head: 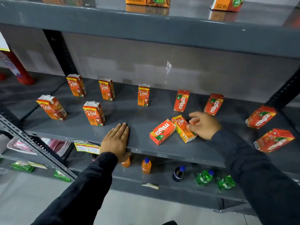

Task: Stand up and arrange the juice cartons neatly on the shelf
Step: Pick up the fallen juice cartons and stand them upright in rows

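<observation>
A: Take the left hand (116, 140) as the marker. It lies flat on the front lip of the shelf (141, 117), fingers straight and together, holding nothing.

B: And the cartons?

A: Five Real cartons stand upright beyond and to the left of that hand; the nearest one (94, 113) is just beyond its fingertips and a little to the left. Well to its right, two lie flat and touching: a fallen Maaza carton (162, 131) and a fallen Real carton (183, 128). The right hand (203, 125) is at the fallen Real carton, fingers curled onto its far edge. I cannot tell whether the grip has closed or the fingers only rest there.

B: What lies past those two?

A: Two Maaza cartons stand behind them, tilted in this view, the nearer one (213, 103) just behind the right hand. Two more lie on their sides at the far right, the front one (274, 140) close to the shelf edge.

B: So what could go wrong?

A: I judge three risks. Lifting the Real carton by one edge could let it pivot and slip. As it swings up, it may shove the Maaza carton it touches toward the front lip, and over onto the bottles (146, 166) below. And the back of the wrist could clip the standing Maaza behind it and tip it.
</observation>
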`<action>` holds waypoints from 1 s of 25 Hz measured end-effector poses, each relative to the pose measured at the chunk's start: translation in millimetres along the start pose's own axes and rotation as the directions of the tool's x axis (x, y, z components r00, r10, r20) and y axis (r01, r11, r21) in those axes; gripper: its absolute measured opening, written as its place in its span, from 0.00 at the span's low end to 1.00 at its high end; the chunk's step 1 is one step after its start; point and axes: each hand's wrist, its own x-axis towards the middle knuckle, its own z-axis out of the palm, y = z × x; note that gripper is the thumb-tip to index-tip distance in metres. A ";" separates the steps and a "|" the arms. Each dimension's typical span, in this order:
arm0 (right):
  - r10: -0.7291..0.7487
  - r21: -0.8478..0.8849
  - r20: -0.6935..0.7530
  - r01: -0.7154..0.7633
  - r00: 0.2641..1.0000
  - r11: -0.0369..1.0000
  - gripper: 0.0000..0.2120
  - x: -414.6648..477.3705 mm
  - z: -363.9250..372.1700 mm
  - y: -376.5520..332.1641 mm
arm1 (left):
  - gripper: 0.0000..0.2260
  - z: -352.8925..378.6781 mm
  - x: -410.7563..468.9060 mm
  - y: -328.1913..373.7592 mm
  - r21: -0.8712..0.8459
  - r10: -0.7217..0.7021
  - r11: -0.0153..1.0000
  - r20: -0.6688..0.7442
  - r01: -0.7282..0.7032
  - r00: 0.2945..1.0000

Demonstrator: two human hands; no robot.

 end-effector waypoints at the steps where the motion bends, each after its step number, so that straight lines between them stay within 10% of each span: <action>1: 0.001 0.038 -0.020 0.000 1.000 0.999 0.26 -4.6 6.7 2.7 | 0.45 -0.5 0.5 -0.1 0.010 -0.001 1.000 0.000 0.001 1.000; 11: 0.173 0.055 -0.315 -0.164 0.933 0.985 0.23 -26.5 60.7 11.4 | 0.44 -0.5 -0.2 -17.5 0.037 0.082 0.996 -0.015 -0.081 0.997; 25: 0.435 0.552 -0.058 -0.334 0.899 0.764 0.11 -31.7 53.0 -6.1 | 0.46 -0.3 1.3 -15.3 0.050 0.079 0.996 -0.031 -0.077 0.996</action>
